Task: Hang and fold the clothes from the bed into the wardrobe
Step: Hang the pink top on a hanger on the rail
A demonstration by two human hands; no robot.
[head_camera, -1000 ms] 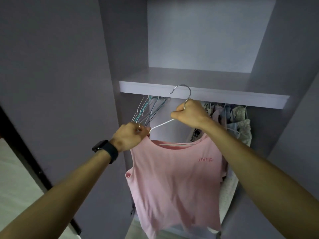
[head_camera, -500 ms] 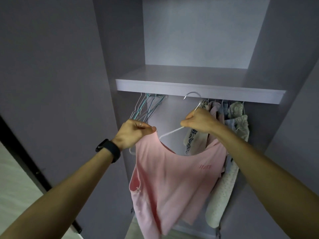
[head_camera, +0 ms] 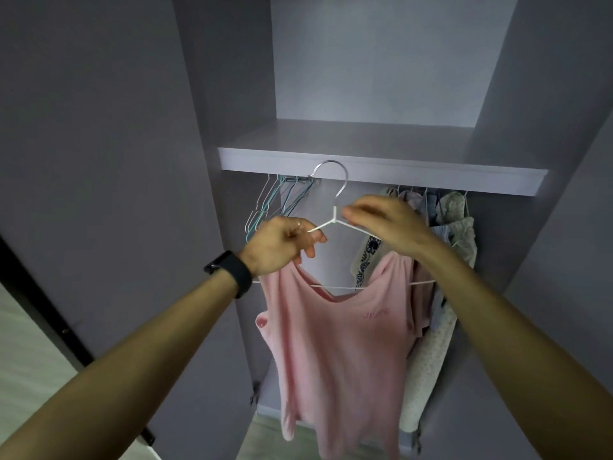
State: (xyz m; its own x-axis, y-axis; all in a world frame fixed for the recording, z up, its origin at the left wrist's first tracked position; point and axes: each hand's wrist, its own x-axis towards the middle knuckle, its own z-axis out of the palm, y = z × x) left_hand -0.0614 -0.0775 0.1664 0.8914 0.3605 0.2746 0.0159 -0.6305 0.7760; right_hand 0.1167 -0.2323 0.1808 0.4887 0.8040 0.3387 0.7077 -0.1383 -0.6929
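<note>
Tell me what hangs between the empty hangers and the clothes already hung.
In the head view, only the pink top on its white hanger, held by both hands; the rail itself is hidden.

— What is the hanger (head_camera: 335, 218) made of?
— Thin wire, white-coated on the arms, with a bare shiny metal hook.
— And the pink top (head_camera: 338, 346)?
— Soft matt cloth, smooth, with slack folds.
— The shelf (head_camera: 381, 167)?
— Smooth matt lilac-grey board. The watch strap (head_camera: 232, 272) looks matt black, rubbery.

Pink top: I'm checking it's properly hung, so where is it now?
Head view, centre: the pink top hangs on a white hanger held by both hands, below the shelf, between empty hangers and hung clothes.
</note>
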